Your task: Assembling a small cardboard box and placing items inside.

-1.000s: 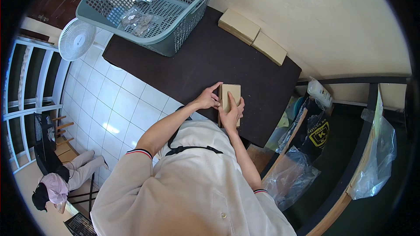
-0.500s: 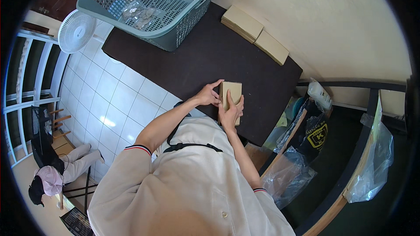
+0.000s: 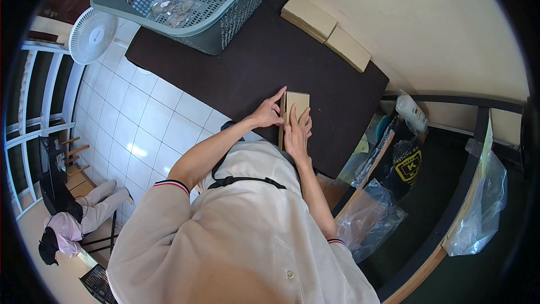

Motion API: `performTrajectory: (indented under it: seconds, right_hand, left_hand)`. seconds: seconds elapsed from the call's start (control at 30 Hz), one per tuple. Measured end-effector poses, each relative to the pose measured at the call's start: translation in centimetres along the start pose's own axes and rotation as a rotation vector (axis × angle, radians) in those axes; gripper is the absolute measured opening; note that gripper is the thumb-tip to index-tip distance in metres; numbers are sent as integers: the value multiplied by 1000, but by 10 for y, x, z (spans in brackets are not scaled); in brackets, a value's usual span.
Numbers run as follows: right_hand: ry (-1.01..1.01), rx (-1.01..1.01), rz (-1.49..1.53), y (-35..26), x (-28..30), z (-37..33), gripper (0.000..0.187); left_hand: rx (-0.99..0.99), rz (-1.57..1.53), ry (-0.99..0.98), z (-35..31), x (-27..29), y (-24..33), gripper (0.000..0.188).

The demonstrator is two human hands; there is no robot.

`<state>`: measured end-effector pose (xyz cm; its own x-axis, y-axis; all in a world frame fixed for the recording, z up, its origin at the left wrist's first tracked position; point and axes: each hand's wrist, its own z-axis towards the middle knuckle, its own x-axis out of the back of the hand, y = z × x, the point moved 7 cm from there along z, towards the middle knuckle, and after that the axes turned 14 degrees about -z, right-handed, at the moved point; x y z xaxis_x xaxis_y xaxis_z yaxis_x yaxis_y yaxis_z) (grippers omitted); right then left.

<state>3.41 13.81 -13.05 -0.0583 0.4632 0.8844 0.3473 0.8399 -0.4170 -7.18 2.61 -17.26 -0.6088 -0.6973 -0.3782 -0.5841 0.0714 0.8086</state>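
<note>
At the near edge of the dark table [image 3: 247, 73] is a small brown cardboard stack [image 3: 297, 101], slim and rectangular. I cannot tell whether it is loose pieces or one box. My left hand [image 3: 268, 114] is at its left side, index finger stretched along the edge and the other fingers bent in against it. Over its lower part lies my right hand [image 3: 298, 134], thumb on top and fingers round the right side. That hand hides the lower part of the stack.
A grey-green plastic basket [image 3: 225, 31] holding several clear bags [image 3: 179, 8] stands at the table's far left. Two brown cardboard piles [image 3: 308, 17] lie by the wall. Right of the table are plastic bags [image 3: 371, 219] and a white bottle [image 3: 411, 111]. A person [image 3: 64, 231] sits far left.
The stack and both hands appear slightly higher in view, while the basket and table have also shifted upward. My right hand's fingers lie closer together over the stack; the left index finger is straighter.
</note>
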Motion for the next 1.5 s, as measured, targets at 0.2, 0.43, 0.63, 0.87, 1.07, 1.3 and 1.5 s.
performTrajectory:
  seconds: [0.2,0.43,0.63,0.87,1.07,1.3,1.5]
  right_hand:
    - [-82,-27,286,16,14,6,61]
    - [-34,-19,250,14,8,2,61]
    - [10,-30,160,10,6,1,61]
    - [13,-16,208,11,9,-5,59]
    - [107,-20,138,13,10,-9,59]
    - [185,4,195,10,13,-12,59]
    - [272,17,278,7,20,-15,55]
  left_hand:
    - [31,-80,106,6,7,-21,113]
    - [312,-185,127,-7,-16,-9,99]
    - [359,-351,155,3,-5,-35,81]
    - [367,-254,283,-2,-3,-37,52]
    - [344,-462,85,-1,-8,-44,45]
    - [337,-462,128,4,-6,-58,47]
    - [312,-509,46,1,-11,-54,43]
